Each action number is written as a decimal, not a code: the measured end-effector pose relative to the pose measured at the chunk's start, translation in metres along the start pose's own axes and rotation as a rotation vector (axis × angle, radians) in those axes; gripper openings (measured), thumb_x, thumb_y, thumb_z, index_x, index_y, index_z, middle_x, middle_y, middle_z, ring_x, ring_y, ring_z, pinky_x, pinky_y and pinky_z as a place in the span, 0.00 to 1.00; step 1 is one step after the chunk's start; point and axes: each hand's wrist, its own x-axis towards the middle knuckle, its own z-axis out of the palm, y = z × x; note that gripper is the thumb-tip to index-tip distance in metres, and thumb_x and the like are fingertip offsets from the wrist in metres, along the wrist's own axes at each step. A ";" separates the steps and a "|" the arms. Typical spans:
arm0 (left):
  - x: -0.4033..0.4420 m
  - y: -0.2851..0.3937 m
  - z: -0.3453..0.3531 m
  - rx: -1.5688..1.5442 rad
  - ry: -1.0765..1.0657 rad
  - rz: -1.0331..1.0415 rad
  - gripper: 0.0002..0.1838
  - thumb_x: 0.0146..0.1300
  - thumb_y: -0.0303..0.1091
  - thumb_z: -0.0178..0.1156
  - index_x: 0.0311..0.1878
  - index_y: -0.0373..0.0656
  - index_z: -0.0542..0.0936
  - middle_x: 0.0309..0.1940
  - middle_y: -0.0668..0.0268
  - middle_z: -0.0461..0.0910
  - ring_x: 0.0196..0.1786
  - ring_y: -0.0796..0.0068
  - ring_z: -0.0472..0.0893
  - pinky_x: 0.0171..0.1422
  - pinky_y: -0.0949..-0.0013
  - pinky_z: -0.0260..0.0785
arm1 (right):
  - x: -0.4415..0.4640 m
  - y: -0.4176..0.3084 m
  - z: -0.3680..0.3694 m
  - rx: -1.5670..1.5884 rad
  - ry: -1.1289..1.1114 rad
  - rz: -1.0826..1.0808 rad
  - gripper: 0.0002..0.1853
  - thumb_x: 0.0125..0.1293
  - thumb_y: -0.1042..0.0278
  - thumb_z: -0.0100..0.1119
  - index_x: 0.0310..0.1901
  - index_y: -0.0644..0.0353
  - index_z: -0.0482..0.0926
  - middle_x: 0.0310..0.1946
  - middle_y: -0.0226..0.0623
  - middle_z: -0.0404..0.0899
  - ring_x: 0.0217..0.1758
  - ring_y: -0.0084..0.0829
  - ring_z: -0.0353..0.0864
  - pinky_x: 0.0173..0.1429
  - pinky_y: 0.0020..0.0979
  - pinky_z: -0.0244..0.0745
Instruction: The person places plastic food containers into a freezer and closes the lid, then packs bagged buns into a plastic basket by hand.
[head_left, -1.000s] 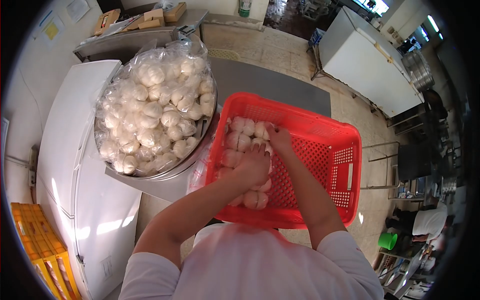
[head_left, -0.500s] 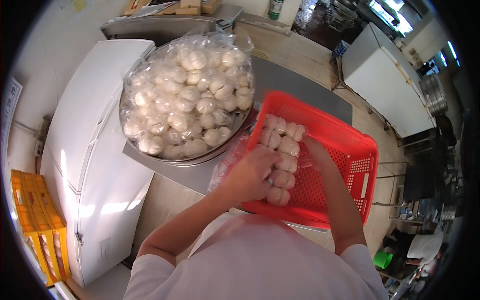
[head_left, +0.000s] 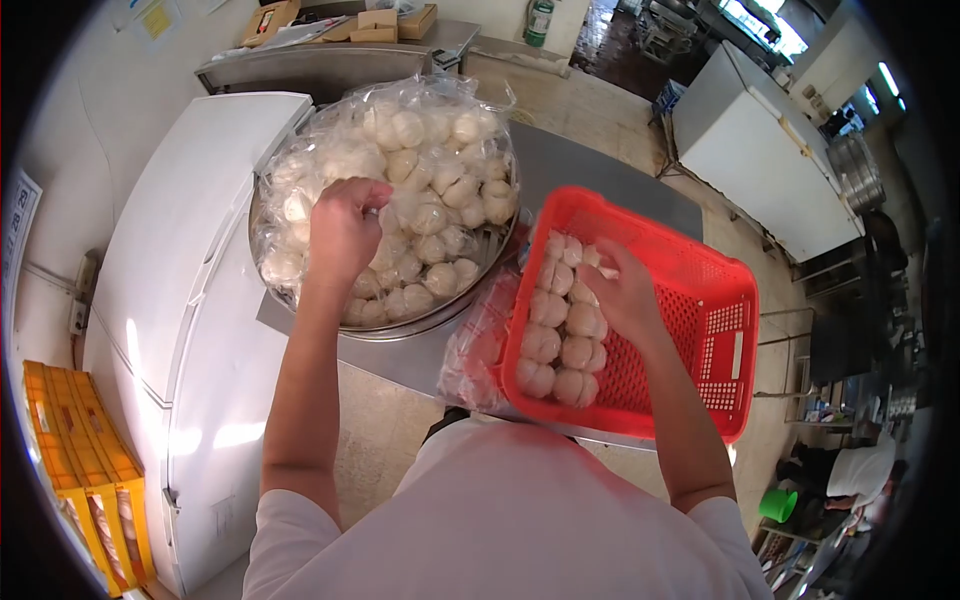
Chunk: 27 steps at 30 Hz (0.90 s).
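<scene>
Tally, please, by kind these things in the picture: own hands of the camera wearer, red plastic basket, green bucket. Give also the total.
Own hands: 2, left hand and right hand
Red basket: 1
Green bucket: 1
Total: 4

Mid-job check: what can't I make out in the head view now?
Head view:
Whether the bare left hand grips the clear plastic bag: its curled fingers hide that.
Floor of the round metal tray: mostly covered by bagged white rounded pieces.
Lower left of the orange slatted plastic crate: cut off by the dark lens border.
Print on the paper label on the white appliance: too small.
</scene>
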 end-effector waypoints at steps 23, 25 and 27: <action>-0.082 0.247 0.137 -1.271 -0.845 -0.766 0.23 0.71 0.37 0.66 0.65 0.40 0.76 0.55 0.64 0.82 0.55 0.71 0.83 0.57 0.65 0.79 | -0.069 0.016 -0.084 0.072 -0.001 -0.579 0.24 0.65 0.73 0.72 0.62 0.63 0.79 0.52 0.40 0.81 0.54 0.37 0.83 0.61 0.37 0.79; -0.090 0.255 0.157 -1.568 -0.839 -0.980 0.24 0.75 0.44 0.60 0.67 0.40 0.74 0.60 0.61 0.80 0.59 0.67 0.83 0.58 0.63 0.79 | -0.088 0.012 -0.100 -0.137 0.007 -0.595 0.28 0.62 0.68 0.75 0.63 0.64 0.77 0.55 0.44 0.78 0.56 0.44 0.82 0.63 0.41 0.79; -0.090 0.271 0.154 -1.646 -0.965 -0.958 0.26 0.77 0.48 0.55 0.69 0.40 0.73 0.63 0.60 0.78 0.63 0.63 0.81 0.61 0.61 0.79 | -0.096 0.019 -0.111 -0.223 -0.035 -0.539 0.33 0.59 0.61 0.77 0.64 0.65 0.75 0.59 0.48 0.74 0.57 0.48 0.81 0.63 0.45 0.79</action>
